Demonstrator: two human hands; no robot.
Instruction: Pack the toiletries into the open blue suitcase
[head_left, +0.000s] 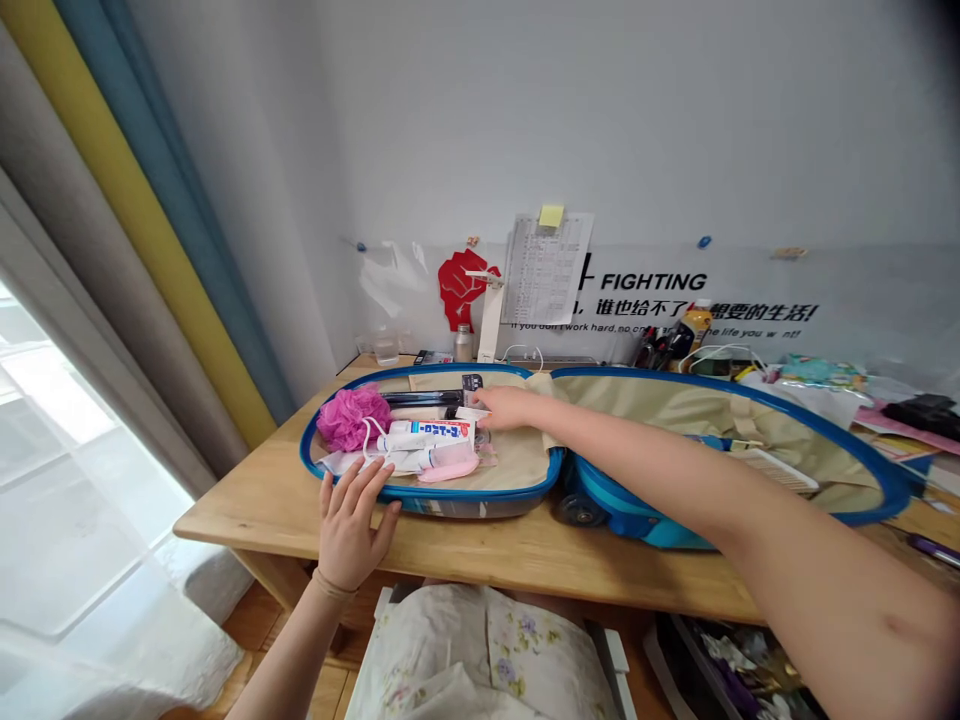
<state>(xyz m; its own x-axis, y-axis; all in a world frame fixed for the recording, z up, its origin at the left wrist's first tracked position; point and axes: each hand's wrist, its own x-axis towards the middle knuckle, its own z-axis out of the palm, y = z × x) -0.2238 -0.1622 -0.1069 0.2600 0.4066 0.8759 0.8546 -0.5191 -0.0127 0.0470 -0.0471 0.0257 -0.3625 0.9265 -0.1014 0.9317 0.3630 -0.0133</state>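
Observation:
A small blue-rimmed suitcase [517,497] lies open on the wooden table, beige lining showing. Its left half holds a pink bath puff [352,418], a white toothpaste box or tube with blue and red print [433,432], a pink case-like item [448,470] and a long black package [424,398]. My left hand [354,520] rests on the near rim, fingers spread and holding nothing. Reaching across, my right hand [506,408] has its curled fingers at the right end of the black package; the exact grip is partly hidden.
The suitcase's right half holds a white slatted item [772,468]. Behind stand a white lamp [491,320], a glass [386,347] and an orange-labelled bottle [697,320]. Papers and bags crowd the right. Below the table is an open bin [667,660] of odds and ends.

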